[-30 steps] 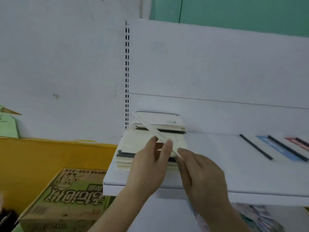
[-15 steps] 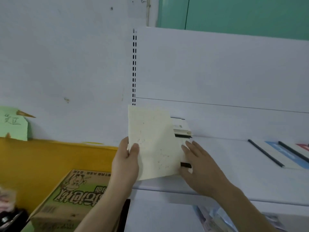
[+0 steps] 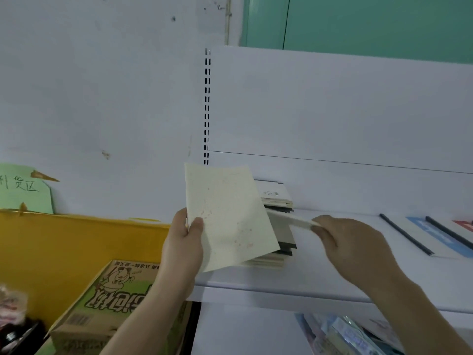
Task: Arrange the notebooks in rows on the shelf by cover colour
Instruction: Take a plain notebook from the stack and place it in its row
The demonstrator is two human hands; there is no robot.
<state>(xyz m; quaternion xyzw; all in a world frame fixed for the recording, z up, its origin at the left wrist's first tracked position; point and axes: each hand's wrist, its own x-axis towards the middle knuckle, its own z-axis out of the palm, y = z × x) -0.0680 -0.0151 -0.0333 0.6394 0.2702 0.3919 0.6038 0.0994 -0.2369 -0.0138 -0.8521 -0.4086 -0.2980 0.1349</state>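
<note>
My left hand [image 3: 183, 248] grips a cream notebook [image 3: 227, 216] by its left edge and holds it upright in front of the stacks. My right hand [image 3: 350, 243] pinches the edge of a second pale notebook [image 3: 289, 219] and lifts it off the near stack [image 3: 277, 254] of cream and dark notebooks at the left end of the white shelf [image 3: 320, 275]. A second stack [image 3: 275, 197] lies behind it against the back panel. Flat on the shelf at the right lie notebooks with black spines: a white one [image 3: 404, 235], a blue one [image 3: 435, 233] and a red one [image 3: 464, 224].
A green-printed cardboard box [image 3: 107, 295] stands below left of the shelf, in front of a yellow panel [image 3: 76, 247]. A green paper sign [image 3: 24, 189] is stuck on the wall at left. Packaged stationery [image 3: 345, 334] lies on the lower shelf.
My left hand has raised the cream notebook upright off the stack. My right hand has gone from lying flat beside the stack to pinching and lifting another notebook.
</note>
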